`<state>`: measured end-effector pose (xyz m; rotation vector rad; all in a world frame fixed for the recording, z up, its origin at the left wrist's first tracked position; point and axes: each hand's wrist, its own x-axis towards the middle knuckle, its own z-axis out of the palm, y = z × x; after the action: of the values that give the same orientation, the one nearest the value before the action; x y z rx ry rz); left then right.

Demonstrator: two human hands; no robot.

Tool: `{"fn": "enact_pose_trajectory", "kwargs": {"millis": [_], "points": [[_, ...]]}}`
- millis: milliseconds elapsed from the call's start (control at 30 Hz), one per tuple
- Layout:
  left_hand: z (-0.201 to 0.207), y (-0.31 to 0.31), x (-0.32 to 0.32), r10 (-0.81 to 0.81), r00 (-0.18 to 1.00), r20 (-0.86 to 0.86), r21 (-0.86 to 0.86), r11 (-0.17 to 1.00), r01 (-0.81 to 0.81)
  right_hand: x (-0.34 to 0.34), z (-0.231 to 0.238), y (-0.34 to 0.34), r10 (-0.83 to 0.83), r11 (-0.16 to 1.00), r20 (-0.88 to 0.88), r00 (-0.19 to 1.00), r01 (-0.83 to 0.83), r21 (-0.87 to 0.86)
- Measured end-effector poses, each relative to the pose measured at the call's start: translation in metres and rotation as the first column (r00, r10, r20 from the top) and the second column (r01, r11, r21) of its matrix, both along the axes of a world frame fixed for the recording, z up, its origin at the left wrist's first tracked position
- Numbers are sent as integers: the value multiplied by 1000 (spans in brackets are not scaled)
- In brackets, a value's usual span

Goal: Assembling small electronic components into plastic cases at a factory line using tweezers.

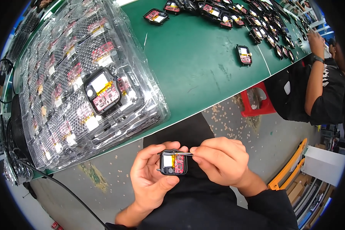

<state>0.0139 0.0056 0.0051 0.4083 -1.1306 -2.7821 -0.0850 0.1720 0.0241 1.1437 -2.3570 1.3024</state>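
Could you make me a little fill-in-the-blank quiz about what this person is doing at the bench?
1. The left hand holds a small black ____ case with a red circuit board inside.
2. The right hand pinches thin metal ____ against that case.
3. The table top is ____ in colour.
4. Another open case lies on a stack of clear plastic ____.

Missing words: square; tweezers; green; trays

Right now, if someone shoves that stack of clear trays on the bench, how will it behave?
The clear trays look thin and flexible, so probably light and flexy. Their glossy plastic may slide. The loose module on top could shift off.
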Motion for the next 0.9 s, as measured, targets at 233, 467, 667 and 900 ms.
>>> {"fn": "enact_pose_trajectory", "kwargs": {"millis": [233, 467, 667, 900], "points": [[-3, 1, 1, 25, 1000, -1, -152, 988, -25, 1, 0, 1, -4, 1000, 69, 998, 2, 29], [4, 5, 3, 69, 996, 52, -130, 990, -61, 4, -14, 1, -19, 996, -155, 988, 33, 88], [-1, 4, 3, 64, 997, 49, -118, 991, -57, 5, -8, 4, 8, 988, -181, 983, 20, 151], [-2, 8, 3, 55, 996, 67, -96, 994, -49, 7, -13, 5, -12, 987, -204, 979, 44, 152]]}}
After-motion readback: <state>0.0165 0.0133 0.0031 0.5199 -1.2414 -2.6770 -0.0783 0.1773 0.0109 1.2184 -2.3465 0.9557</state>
